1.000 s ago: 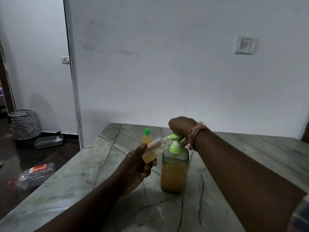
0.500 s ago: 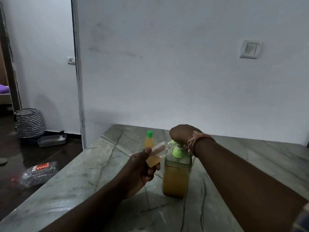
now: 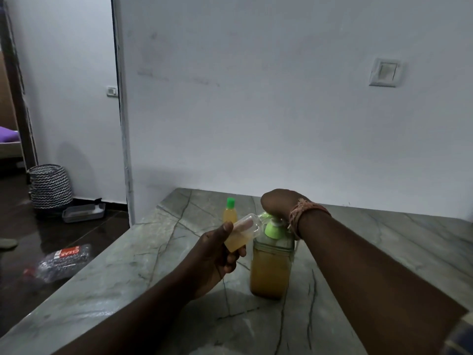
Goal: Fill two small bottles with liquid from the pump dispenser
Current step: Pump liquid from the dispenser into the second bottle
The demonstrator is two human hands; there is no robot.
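A pump dispenser (image 3: 270, 270) with amber liquid and a green pump top stands on the grey marble counter (image 3: 143, 267). My right hand (image 3: 277, 202) presses down on the pump head, which it covers. My left hand (image 3: 216, 254) grips a small clear bottle (image 3: 243, 233), tilted with its mouth at the green nozzle; it is partly filled with amber liquid. A second small bottle (image 3: 229, 212) with a green cap stands upright behind, full of amber liquid.
The counter ends at a white wall behind and drops off on the left. On the dark floor at the left lie a crushed plastic bottle (image 3: 62, 261), a grey tray (image 3: 83, 212) and a zigzag-patterned basket (image 3: 50, 187).
My right hand has risen a little with the pump head, showing more of the white stem. The view has shifted slightly; the small bottle stays at the nozzle.
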